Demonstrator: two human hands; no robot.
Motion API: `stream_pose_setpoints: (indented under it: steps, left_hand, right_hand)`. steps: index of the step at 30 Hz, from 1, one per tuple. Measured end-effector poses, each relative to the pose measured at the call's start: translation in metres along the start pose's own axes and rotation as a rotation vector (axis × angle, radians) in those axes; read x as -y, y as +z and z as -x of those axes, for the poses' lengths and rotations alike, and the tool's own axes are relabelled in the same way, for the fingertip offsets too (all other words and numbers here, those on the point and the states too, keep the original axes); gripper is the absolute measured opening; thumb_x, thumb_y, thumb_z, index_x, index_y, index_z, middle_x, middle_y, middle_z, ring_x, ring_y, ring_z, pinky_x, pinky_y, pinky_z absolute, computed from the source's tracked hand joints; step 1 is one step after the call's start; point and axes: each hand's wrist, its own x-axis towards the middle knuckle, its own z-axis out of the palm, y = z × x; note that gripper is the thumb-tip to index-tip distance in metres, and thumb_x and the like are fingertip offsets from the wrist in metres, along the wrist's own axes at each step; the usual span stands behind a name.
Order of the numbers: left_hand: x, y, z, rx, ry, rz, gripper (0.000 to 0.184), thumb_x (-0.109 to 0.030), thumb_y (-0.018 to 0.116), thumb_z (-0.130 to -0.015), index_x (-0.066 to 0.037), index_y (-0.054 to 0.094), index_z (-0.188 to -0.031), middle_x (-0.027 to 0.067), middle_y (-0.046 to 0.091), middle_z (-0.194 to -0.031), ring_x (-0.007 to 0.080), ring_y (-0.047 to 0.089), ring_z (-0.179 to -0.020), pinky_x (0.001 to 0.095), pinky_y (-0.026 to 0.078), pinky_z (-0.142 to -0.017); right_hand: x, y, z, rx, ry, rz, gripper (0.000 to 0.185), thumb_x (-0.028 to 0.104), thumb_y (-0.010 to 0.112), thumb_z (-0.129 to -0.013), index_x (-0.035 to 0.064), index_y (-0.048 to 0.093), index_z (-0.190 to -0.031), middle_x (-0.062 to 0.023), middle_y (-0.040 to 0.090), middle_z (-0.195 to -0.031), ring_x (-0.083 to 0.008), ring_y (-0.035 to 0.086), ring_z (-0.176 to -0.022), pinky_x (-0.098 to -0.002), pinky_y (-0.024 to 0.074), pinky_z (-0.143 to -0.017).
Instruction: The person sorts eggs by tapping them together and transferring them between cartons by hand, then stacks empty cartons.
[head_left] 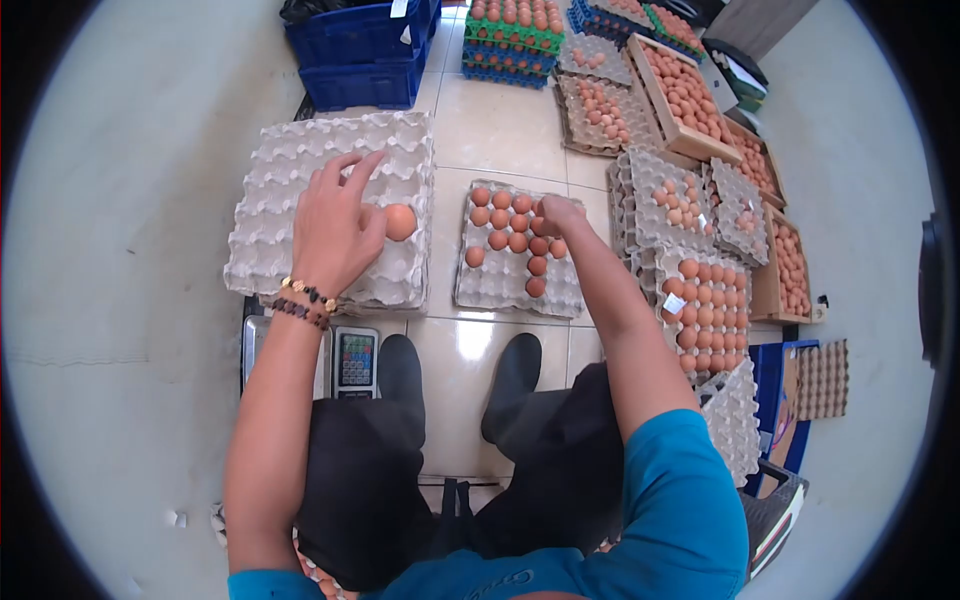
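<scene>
My left hand is over a tall stack of grey pulp egg trays, its fingers apart. One brown egg sits in the top tray beside my thumb; no other egg shows there. On the right, my right hand reaches down to a lower grey egg tray partly filled with brown eggs. Its fingers are curled together among the eggs at the tray's upper right. Whatever they grip is hidden by the hand.
A scale stands partly under the left stack. Filled egg trays and wooden crates of eggs line the right side. Blue plastic crates and green and blue trays of eggs stand at the back. My feet are on the tiles.
</scene>
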Motion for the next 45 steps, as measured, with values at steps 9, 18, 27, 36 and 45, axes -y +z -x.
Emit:
stream_pose_setpoints:
  steps: [9, 18, 27, 36, 45]
  left_hand:
    - [0.0, -0.001, -0.004, 0.028, -0.068, 0.013, 0.049, -0.012, 0.063, -0.079, -0.011, 0.06, -0.129, 0.0126, 0.056, -0.129, 0.0309, 0.057, -0.108, 0.0422, 0.048, -0.093]
    - [0.005, 0.002, -0.006, 0.03, -0.07, 0.036, 0.047, -0.011, 0.064, -0.081, -0.011, 0.061, -0.128, 0.0129, 0.056, -0.129, 0.0315, 0.059, -0.106, 0.0407, 0.051, -0.088]
    - [-0.005, 0.0, -0.01, 0.06, -0.116, 0.092, 0.049, -0.008, 0.064, -0.082, -0.009, 0.059, -0.13, 0.0144, 0.055, -0.131, 0.0329, 0.057, -0.118, 0.0399, 0.046, -0.098]
    - [-0.005, -0.003, -0.009, 0.051, -0.147, 0.141, 0.047, -0.01, 0.065, -0.083, -0.01, 0.06, -0.129, 0.0143, 0.055, -0.131, 0.0324, 0.058, -0.117, 0.039, 0.047, -0.096]
    - [0.002, -0.006, -0.006, 0.01, -0.098, 0.122, 0.045, -0.013, 0.066, -0.081, -0.009, 0.062, -0.126, 0.0127, 0.058, -0.128, 0.0313, 0.062, -0.103, 0.0396, 0.051, -0.087]
  right_hand:
    - [0.023, 0.04, -0.065, -0.203, 0.01, -0.254, 0.043, 0.012, 0.066, -0.078, 0.0099, 0.057, -0.121, -0.0171, 0.066, -0.115, -0.0345, 0.062, -0.11, -0.0442, 0.0513, -0.09]
    - [-0.005, 0.064, -0.089, -0.569, -0.093, -0.575, 0.033, 0.026, 0.058, -0.091, 0.0082, 0.054, -0.118, -0.0181, 0.069, -0.086, -0.03, 0.069, -0.085, -0.0432, 0.0534, -0.069]
    - [0.007, 0.031, -0.093, 0.143, 0.065, -1.918, 0.033, 0.03, 0.052, -0.098, -0.002, 0.059, -0.104, -0.0124, 0.063, -0.088, -0.0176, 0.061, -0.07, -0.0269, 0.0528, -0.053]
    - [0.099, 0.04, -0.087, -0.164, 0.009, -0.225, 0.031, 0.028, 0.068, -0.079, 0.0085, 0.071, -0.102, -0.0147, 0.072, -0.106, -0.0305, 0.068, -0.101, -0.0404, 0.0549, -0.085]
    - [0.071, 0.04, -0.107, -0.126, -0.091, -0.533, 0.039, 0.035, 0.066, -0.085, -0.0008, 0.067, -0.102, -0.0169, 0.07, -0.088, -0.0276, 0.069, -0.088, -0.0389, 0.0551, -0.075]
